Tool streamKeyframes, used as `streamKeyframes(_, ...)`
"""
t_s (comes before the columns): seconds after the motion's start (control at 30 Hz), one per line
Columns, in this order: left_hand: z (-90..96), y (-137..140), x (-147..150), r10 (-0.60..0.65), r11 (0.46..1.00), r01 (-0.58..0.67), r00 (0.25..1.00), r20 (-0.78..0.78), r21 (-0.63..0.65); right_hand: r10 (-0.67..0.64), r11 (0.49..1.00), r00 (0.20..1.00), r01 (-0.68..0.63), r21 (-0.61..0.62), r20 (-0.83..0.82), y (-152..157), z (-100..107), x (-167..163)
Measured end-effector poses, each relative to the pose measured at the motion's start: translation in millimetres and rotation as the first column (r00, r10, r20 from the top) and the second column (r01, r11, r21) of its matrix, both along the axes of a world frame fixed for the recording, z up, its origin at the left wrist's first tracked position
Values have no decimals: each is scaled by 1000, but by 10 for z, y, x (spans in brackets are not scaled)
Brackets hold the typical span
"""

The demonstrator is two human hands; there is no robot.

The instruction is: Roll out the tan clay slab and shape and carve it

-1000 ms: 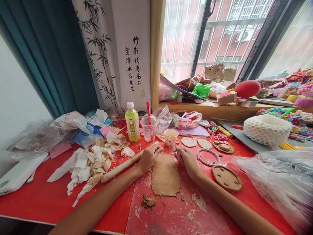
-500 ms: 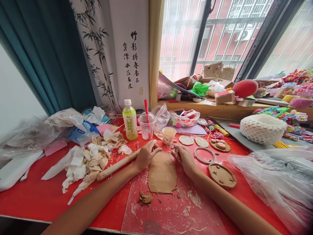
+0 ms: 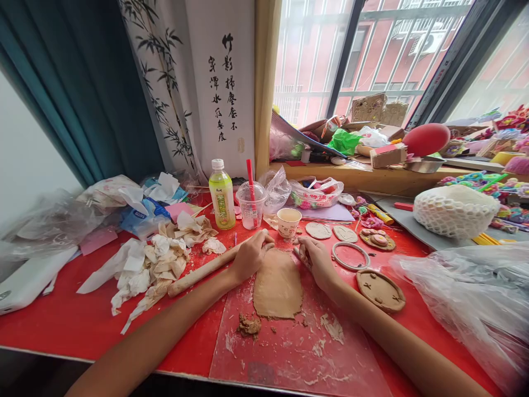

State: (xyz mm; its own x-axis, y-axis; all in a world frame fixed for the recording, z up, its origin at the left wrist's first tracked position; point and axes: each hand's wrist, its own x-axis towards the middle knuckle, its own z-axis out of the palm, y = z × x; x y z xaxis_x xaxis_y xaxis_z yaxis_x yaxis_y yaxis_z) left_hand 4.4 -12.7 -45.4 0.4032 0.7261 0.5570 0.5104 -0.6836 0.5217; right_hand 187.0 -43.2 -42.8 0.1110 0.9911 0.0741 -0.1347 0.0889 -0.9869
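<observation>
A flat brown clay slab (image 3: 278, 286) with a rounded far end lies on a clear sheet (image 3: 289, 361) on the red table. My left hand (image 3: 252, 256) is closed at the slab's far left corner, fingertips pinched together; what they hold, if anything, is too small to make out. Beside the far right edge of the slab, my right hand (image 3: 317, 260) is curled shut, and its fingers hide whatever may be in them. A wooden rolling pin (image 3: 202, 273) lies partly behind my left wrist. A clump of crumbly clay (image 3: 248, 326) sits near the slab's lower left corner.
Beyond my hands stand a paper cup (image 3: 289, 221), a plastic cup with a red straw (image 3: 252, 207) and a drink bottle (image 3: 222, 196). A ring (image 3: 351, 256) and a clay disc (image 3: 381, 290) lie right, near plastic film (image 3: 467, 309). Crumpled tissues (image 3: 161, 262) are left.
My left hand's fingers have curled in more tightly at the slab's corner. My right hand stays curled in nearly the same place. The camera view has shifted slightly.
</observation>
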Motion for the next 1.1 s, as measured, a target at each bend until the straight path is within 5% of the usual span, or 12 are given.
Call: streamKeyframes(1.1,-29,-1,-3,43,998,-39,995,-95,41,26,1000,1000,-26,-2,-5,1,-8,0)
